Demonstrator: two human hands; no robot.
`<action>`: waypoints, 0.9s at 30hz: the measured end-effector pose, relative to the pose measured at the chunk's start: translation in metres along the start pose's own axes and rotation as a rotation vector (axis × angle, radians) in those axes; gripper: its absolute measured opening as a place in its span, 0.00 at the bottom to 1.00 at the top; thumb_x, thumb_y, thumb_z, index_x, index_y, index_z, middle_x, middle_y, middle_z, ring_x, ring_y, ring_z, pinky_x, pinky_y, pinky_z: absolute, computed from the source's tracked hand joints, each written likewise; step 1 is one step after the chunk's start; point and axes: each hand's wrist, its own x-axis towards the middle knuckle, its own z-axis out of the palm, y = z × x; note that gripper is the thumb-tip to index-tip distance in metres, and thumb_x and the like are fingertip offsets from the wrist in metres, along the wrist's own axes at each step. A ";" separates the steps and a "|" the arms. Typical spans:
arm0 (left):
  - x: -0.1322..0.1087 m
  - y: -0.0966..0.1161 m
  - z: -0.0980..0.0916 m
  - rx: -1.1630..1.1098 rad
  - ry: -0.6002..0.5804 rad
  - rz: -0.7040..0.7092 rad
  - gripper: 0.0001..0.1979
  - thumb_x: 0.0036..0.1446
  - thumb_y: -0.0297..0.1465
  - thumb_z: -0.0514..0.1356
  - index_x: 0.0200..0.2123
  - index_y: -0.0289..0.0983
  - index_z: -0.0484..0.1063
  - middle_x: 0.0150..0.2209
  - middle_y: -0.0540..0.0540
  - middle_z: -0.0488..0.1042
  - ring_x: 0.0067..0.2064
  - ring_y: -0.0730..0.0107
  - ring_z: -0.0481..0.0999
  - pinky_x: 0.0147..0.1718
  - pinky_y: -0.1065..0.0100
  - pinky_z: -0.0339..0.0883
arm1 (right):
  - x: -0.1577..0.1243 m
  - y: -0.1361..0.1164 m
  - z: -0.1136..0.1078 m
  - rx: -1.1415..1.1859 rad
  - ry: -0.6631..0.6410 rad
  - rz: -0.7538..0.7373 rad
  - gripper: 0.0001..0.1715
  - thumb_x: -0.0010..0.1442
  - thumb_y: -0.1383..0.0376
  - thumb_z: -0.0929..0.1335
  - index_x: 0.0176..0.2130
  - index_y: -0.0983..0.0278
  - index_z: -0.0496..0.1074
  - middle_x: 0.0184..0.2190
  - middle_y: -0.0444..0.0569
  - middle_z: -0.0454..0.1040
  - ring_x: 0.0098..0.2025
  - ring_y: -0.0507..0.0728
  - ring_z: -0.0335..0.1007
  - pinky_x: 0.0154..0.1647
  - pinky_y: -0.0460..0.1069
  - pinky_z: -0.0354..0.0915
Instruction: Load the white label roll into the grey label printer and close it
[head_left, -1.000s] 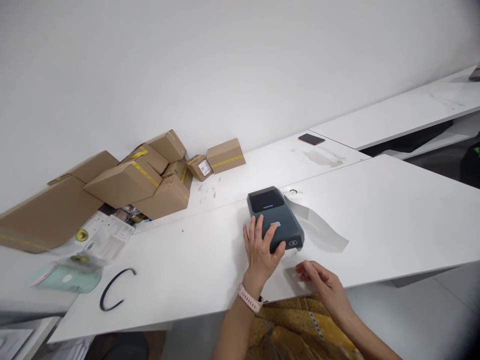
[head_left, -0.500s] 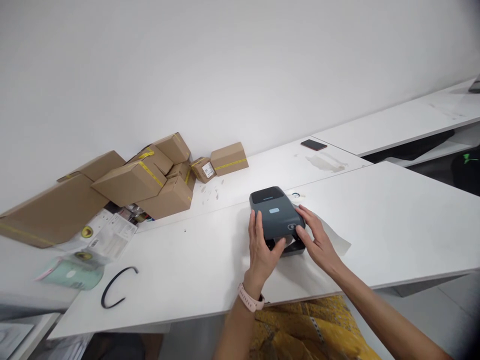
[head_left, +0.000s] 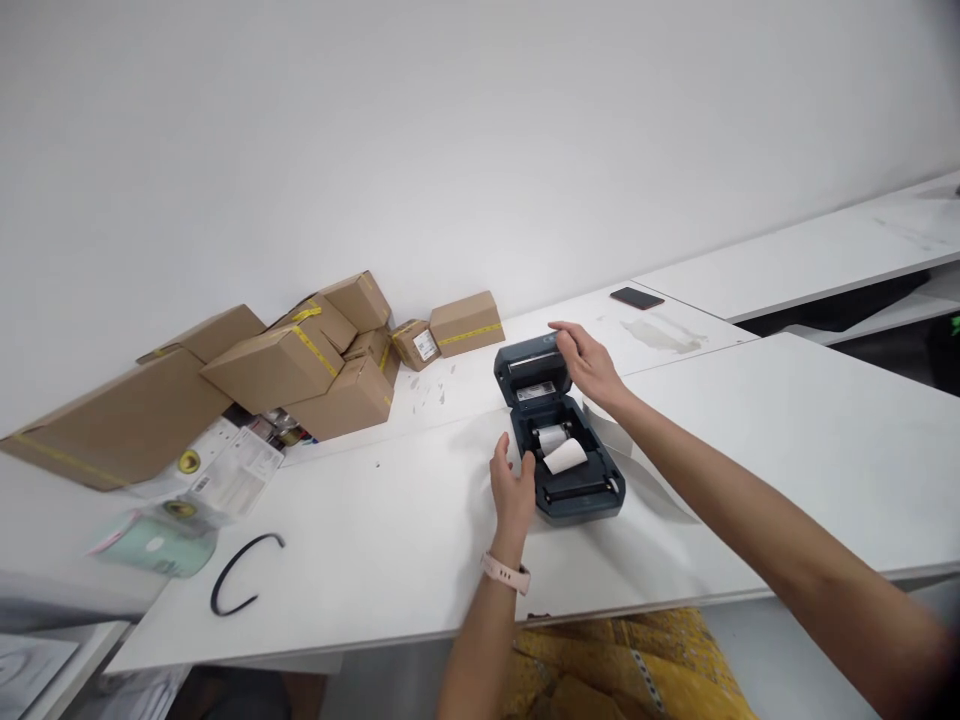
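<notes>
A dark blue-grey label printer [head_left: 581, 507] stands on the white table with its lid [head_left: 525, 355] raised on the far side. Inside the base lies a small white paper roll [head_left: 555, 437], its loose end [head_left: 566, 456] curling toward me. My right hand [head_left: 592, 365] grips the upper right edge of the lid. Beside the left wall of the base is my left hand [head_left: 514, 490], fingers apart, thumb near the rim; whether it presses on the printer I cannot tell. Behind and to the right of the printer, a strip of white paper [head_left: 660, 487] spreads on the table, partly hidden by my right forearm.
Several cardboard boxes [head_left: 274, 368] are piled against the wall at left, near clear packets [head_left: 236, 465] and a mint-green pouch [head_left: 157, 543]. A black headband [head_left: 225, 577] lies at front left. A phone [head_left: 637, 298] rests at the back right.
The printer's lid has swung up and back, showing the roll inside. My right hand has gone up and away with it. My left hand has shifted off the lid to the side of the base.
</notes>
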 end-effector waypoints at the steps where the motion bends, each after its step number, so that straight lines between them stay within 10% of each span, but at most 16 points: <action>1: 0.010 0.001 0.001 0.035 0.011 -0.017 0.27 0.62 0.38 0.55 0.62 0.37 0.59 0.64 0.36 0.62 0.64 0.58 0.63 0.59 0.60 0.60 | 0.014 0.001 0.004 -0.025 -0.011 0.050 0.32 0.66 0.43 0.55 0.53 0.59 0.70 0.52 0.52 0.74 0.54 0.63 0.68 0.57 0.59 0.62; 6: 0.051 0.013 0.013 0.254 -0.009 -0.057 0.30 0.59 0.43 0.57 0.61 0.36 0.61 0.58 0.35 0.70 0.59 0.52 0.69 0.53 0.58 0.64 | 0.054 0.010 0.016 -0.090 -0.065 0.226 0.38 0.65 0.40 0.53 0.58 0.62 0.65 0.56 0.57 0.70 0.57 0.66 0.66 0.59 0.61 0.60; 12: 0.059 0.012 0.025 0.384 0.044 -0.026 0.31 0.56 0.42 0.59 0.61 0.39 0.59 0.55 0.39 0.74 0.56 0.51 0.72 0.50 0.58 0.64 | 0.001 0.028 0.009 -0.225 0.123 0.158 0.32 0.69 0.51 0.50 0.63 0.65 0.57 0.57 0.61 0.69 0.54 0.62 0.68 0.53 0.58 0.65; 20: 0.059 0.007 0.024 0.452 0.020 0.069 0.27 0.62 0.34 0.51 0.64 0.40 0.54 0.54 0.38 0.75 0.54 0.53 0.73 0.51 0.59 0.63 | -0.049 0.054 0.028 -0.465 -0.711 -0.165 0.09 0.57 0.65 0.68 0.37 0.60 0.79 0.40 0.50 0.80 0.46 0.60 0.75 0.49 0.51 0.65; 27: 0.057 0.003 0.023 0.405 0.026 0.119 0.30 0.58 0.33 0.57 0.63 0.43 0.55 0.56 0.41 0.73 0.57 0.55 0.71 0.54 0.60 0.62 | -0.055 0.071 0.051 -0.610 -0.930 -0.101 0.11 0.57 0.63 0.73 0.40 0.68 0.75 0.42 0.56 0.77 0.43 0.59 0.74 0.50 0.57 0.67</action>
